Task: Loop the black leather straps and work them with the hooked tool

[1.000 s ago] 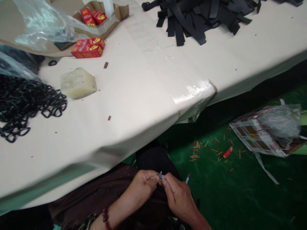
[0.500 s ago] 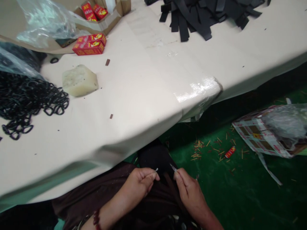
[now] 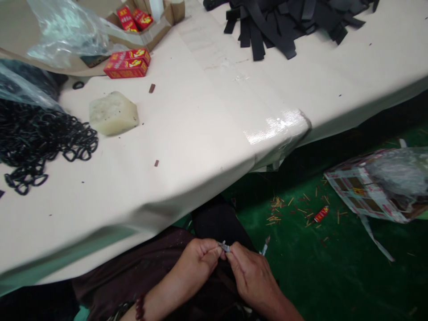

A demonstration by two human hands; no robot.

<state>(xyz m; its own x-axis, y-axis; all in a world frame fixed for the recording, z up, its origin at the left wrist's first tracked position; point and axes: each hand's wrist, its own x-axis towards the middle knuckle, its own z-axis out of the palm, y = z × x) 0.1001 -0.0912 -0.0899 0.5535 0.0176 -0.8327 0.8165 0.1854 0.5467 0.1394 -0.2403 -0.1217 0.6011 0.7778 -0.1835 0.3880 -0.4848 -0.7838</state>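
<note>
My left hand [image 3: 204, 261] is closed in a pinch above the dark cloth on my lap [image 3: 133, 276]. Between its fingertips is something tiny and pale, too small to name. My right hand [image 3: 250, 269] is wrapped round a slim grey pointed tool [image 3: 226, 248], whose exact kind is unclear. Its tip meets the left fingertips. Behind the right hand sticks out a whitish piece with a brownish pointed end [image 3: 265, 246]; whether it belongs to the same tool I cannot tell.
On the cream-covered table [image 3: 200, 116] lie black rings [image 3: 50, 138], a pale waxy block [image 3: 113, 113], red boxes [image 3: 127, 63], a carton [image 3: 163, 31] and black straps [image 3: 267, 26]. A taped box [image 3: 361, 187] and scattered slivers [image 3: 276, 209] are on the green floor [image 3: 317, 276].
My right hand has moved left, bringing the tool's tip to the left fingertips; before, the hands were apart. The whitish piece behind the right hand now shows more.
</note>
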